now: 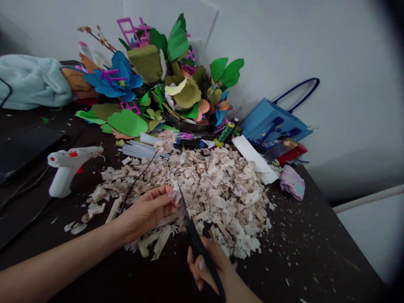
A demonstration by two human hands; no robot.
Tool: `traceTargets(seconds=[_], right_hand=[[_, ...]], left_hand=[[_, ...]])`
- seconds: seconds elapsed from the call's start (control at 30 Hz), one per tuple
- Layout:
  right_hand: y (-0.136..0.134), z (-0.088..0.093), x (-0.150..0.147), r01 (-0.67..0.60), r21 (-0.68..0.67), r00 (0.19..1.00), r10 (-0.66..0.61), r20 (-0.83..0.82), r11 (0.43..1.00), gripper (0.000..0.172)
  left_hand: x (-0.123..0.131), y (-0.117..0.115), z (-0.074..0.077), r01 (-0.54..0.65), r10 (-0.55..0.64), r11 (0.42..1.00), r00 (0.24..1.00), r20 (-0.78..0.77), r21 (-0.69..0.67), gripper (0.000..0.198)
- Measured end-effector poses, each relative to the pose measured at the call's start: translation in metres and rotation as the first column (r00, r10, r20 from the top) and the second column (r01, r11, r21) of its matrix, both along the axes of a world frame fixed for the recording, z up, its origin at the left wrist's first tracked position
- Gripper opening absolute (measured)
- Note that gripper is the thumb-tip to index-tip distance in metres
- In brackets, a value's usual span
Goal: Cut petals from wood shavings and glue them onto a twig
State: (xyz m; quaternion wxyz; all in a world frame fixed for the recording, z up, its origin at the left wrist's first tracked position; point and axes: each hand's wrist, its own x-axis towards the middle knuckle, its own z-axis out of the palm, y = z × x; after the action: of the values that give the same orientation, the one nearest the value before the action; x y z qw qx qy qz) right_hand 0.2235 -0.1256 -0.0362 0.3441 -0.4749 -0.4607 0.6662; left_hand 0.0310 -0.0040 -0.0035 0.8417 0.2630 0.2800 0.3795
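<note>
Between the fingertips of my left hand [154, 207] is a small pale piece of thin, papery material [176, 194]. My right hand [214, 265] grips a pair of black-handled scissors [196, 240], whose blades point up and away from me. The blades are right beside the pale piece; whether they touch it I cannot tell. Beneath and beyond both hands spreads a wide heap of pale pinkish-beige scraps [221, 189]. A thin brown twig with a pale papery flower [164, 144] at its tip lies over the heap's left side.
A white glue gun [66, 172] stands at left, near a dark flat device [28, 147]. Colourful felt-like flowers and leaves [126, 122] fill the back. Translucent sticks [142, 150], a green thread spool [226, 131], a white strip [254, 158] and a blue bag [268, 122] lie behind the heap.
</note>
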Motion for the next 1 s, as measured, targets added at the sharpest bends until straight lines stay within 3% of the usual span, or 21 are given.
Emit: traceTargets(seconds=[0.43,0.73,1.0], right_hand=[[0.001,0.018,-0.002,0.007,-0.065,0.998,-0.012,-0.067,0.998,0.054],[0.002,0.02,-0.001,-0.002,-0.082,0.999,-0.002,-0.055,0.997,0.058],[0.002,0.019,-0.003,-0.007,-0.035,1.0,0.007,0.007,0.999,0.059]], left_hand=[[-0.002,0.0,-0.005,0.071,-0.07,0.997,0.996,-0.052,0.018,0.011],[-0.002,0.002,-0.002,-0.046,0.05,0.997,0.997,-0.061,0.062,0.014],[-0.001,0.002,0.003,-0.08,0.083,0.995,0.995,-0.056,0.054,0.014]])
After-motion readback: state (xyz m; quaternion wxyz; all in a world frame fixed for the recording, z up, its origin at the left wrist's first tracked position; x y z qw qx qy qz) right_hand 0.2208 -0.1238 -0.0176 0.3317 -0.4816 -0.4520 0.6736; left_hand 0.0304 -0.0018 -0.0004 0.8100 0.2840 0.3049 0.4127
